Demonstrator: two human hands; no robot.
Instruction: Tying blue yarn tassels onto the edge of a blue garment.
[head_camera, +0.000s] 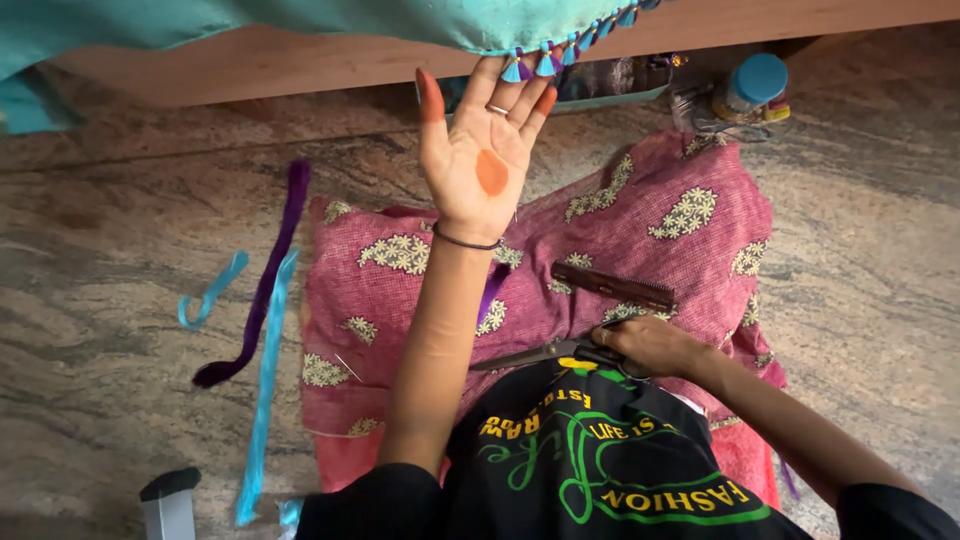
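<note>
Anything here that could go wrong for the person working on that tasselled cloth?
The right hand rests on dark metal scissors whose blades point toward the left forearm, so a careless lift might nick skin. The raised left hand touches small blue tassels on the teal cloth edge; a tug could loosen them. A thin needle on the pink patterned cushion might prick.

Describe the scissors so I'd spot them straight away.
Start at the pink patterned cushion on the stone floor. At its near edge, the right hand grips dark metal scissors, blades pointing left. Unlike the brown comb lying loose above them, they are held.
</note>
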